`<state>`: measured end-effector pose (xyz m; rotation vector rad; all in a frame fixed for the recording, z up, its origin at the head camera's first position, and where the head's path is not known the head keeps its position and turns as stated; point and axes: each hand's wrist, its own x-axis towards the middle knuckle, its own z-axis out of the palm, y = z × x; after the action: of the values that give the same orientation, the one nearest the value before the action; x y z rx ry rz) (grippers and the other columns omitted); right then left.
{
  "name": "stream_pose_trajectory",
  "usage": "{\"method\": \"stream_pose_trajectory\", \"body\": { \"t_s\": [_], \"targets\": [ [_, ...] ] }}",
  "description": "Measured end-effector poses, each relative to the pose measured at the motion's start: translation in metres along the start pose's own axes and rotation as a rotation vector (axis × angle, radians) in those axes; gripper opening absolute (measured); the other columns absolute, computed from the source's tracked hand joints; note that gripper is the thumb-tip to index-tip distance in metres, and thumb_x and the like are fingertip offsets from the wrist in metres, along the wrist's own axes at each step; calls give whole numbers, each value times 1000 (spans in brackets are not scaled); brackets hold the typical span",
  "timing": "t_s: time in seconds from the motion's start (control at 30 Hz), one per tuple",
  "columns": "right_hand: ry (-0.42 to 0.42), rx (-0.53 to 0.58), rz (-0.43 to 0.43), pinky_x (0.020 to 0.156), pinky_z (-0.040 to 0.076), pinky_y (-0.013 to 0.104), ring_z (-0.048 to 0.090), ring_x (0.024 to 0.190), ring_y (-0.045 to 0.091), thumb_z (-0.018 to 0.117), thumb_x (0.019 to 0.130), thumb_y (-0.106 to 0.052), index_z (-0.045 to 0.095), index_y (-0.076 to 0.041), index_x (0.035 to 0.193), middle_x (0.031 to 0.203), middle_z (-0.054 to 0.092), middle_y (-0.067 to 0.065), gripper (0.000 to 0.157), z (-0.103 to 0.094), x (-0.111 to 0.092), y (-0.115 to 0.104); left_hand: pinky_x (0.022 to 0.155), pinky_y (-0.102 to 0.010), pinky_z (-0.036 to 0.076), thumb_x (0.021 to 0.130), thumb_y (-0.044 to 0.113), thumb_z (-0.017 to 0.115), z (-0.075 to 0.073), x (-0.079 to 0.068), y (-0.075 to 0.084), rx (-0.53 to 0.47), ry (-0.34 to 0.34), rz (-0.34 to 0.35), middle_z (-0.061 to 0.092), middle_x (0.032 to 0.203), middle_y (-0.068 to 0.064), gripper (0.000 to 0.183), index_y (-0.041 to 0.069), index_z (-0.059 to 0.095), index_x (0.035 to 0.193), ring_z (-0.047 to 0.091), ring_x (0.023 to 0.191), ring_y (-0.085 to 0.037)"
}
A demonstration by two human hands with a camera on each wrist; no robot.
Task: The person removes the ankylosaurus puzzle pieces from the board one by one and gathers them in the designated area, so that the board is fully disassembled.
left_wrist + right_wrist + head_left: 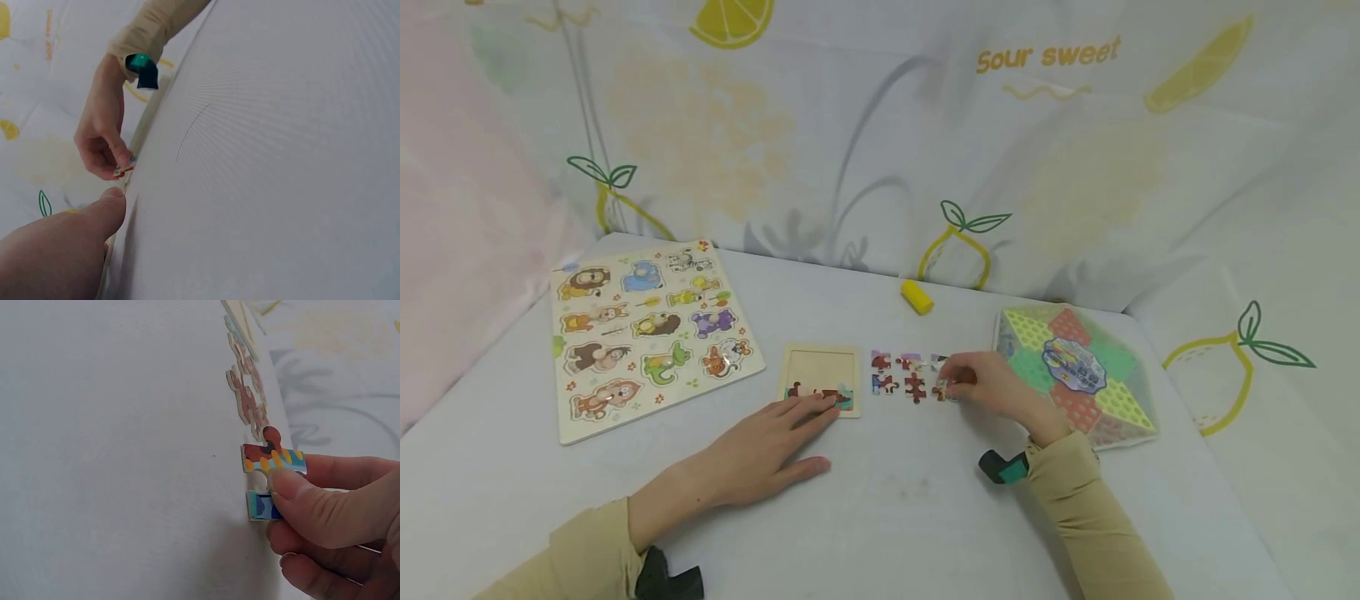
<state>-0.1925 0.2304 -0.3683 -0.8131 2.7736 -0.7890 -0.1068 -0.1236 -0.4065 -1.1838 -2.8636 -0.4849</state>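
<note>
My left hand (760,450) lies flat with its fingertips over the lower edge of a small wooden puzzle tray (822,368). Printed pieces line the bottom of that tray, partly covered by the fingers. To its right, several loose jigsaw pieces (914,386) sit in two rows. At the right end of these rows, my right hand (988,383) pinches a jigsaw piece (256,453) between thumb and fingers. Red, orange and blue print shows on the piece, and the thumb hides part of it. Another piece (937,362) is partly visible beside the right fingers.
On the left lies a large animal puzzle board (625,333). A yellow cylinder-like object (917,297) rests behind the loose pieces. A clear package with patterned coloured shapes (1075,371) is at the right. A printed curtain (880,125) hangs along the table's back edge.
</note>
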Motion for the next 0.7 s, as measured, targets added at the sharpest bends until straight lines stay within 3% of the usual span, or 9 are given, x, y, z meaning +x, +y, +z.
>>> {"method": "stream_pose_trajectory", "body": {
  "t_s": [0.23,0.7],
  "targets": [
    [53,-65,-48,65,51,26,61,72,12,79,83,-3,74,-5,96,85,65,4,15,6,1,0,118,-48,33,102,56,45,1,0,0,5,5,5,34,161,-2,67,15,40,154,33,147,-32],
    [59,-74,82,67,47,28,55,72,12,80,83,-7,69,-6,97,86,63,4,18,8,2,-3,118,-48,34,102,56,44,0,0,0,4,1,3,33,162,-3,67,14,39,155,34,147,-33]
  ]
}}
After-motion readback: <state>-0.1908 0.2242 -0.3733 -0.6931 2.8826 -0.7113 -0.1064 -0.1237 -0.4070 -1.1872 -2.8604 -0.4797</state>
